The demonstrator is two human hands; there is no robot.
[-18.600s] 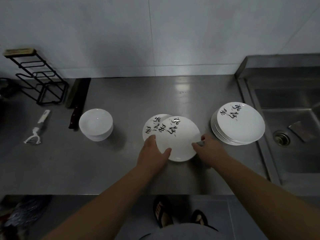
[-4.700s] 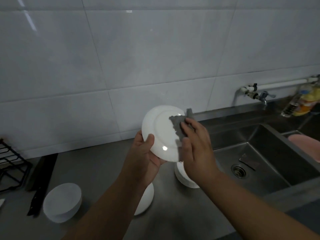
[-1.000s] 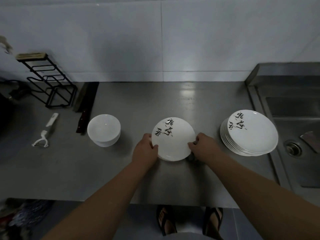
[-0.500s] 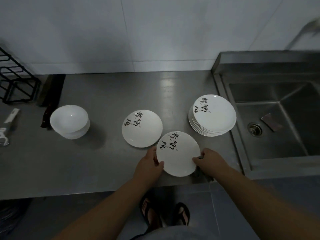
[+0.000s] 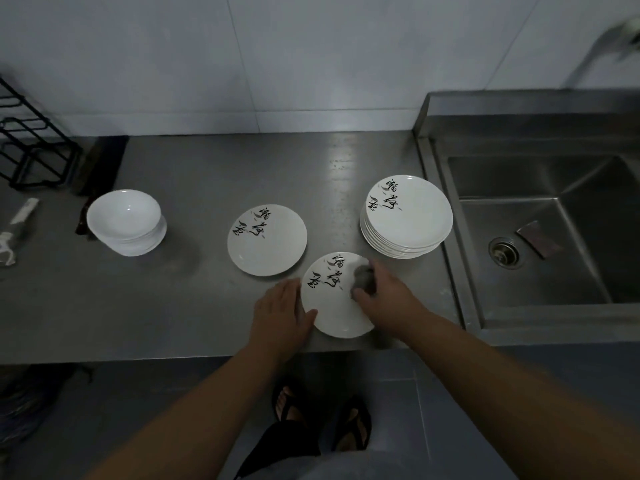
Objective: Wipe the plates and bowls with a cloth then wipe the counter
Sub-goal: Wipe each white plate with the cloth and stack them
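Grey cloth [image 5: 363, 277] is bunched in the fingers [image 5: 360, 295] of my right hand [image 5: 386, 297] and pressed onto the right half of the near plate [image 5: 329, 308], which sits at the near edge of the steel table [image 5: 156, 306]. My left hand [image 5: 280, 313] grips that plate's left rim, thumb over it. A lone plate [image 5: 266, 242] lies just far-left of it. The stack of plates [image 5: 410, 213] stands far-right beside the sink [image 5: 561, 244], and the bowls [image 5: 124, 220] sit well left.

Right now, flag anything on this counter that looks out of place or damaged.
Nothing is spilled or broken. Only the plate under the cloth sits close to the front edge of the counter, held by the left hand.
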